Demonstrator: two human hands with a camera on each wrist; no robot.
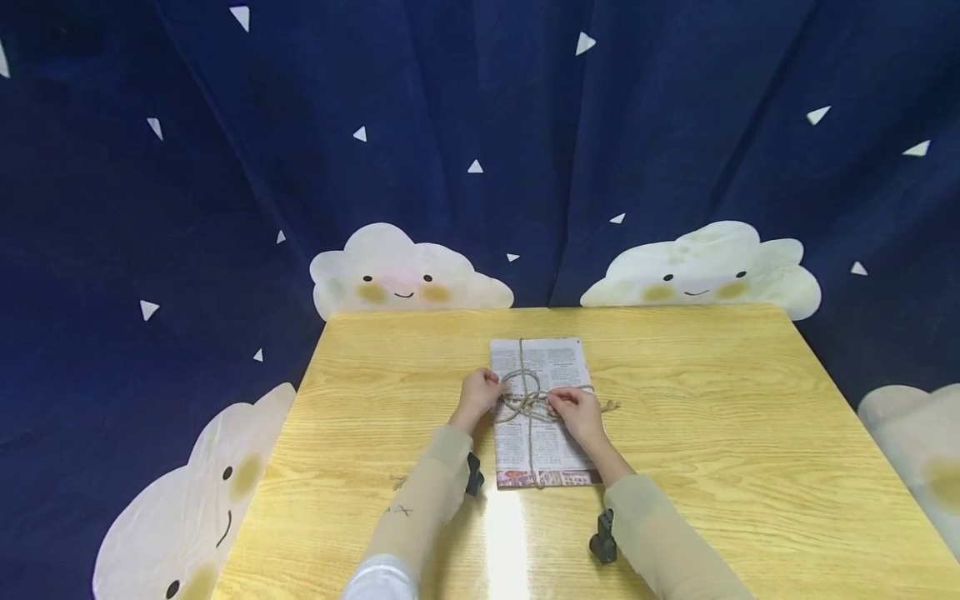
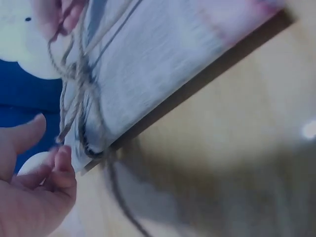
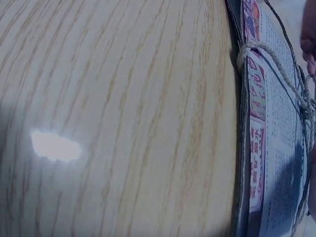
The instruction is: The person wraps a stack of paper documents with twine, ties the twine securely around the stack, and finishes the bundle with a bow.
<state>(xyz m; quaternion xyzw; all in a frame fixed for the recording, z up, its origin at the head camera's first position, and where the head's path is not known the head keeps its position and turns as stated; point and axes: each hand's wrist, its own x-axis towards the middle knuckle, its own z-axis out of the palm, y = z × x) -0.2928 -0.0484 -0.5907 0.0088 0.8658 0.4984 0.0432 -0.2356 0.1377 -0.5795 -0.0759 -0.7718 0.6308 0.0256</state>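
Note:
A flat newspaper bundle [image 1: 551, 454] lies on the table, with twine [image 1: 531, 454] running across it both ways. Loops of the twine cross in a bow-like knot near the bundle's middle. My left hand [image 1: 480, 393] is at the left loop; in the left wrist view the left hand [image 2: 37, 182] has its thumb lifted away from loosely bent fingers, whose tips are by the loop's end. At the knot's right side my right hand [image 1: 576, 410] pinches a twine loop between thumb and fingers. Only a sliver of the right hand [image 3: 310, 42] shows in the right wrist view.
The wooden table [image 1: 720, 433] extends around the bundle on all sides. A frayed twine end [image 1: 611, 406] sticks out to the right, and another tail [image 2: 123, 202] hangs over the left edge. A dark blue curtain [image 1: 450, 100] with clouds stands behind the table.

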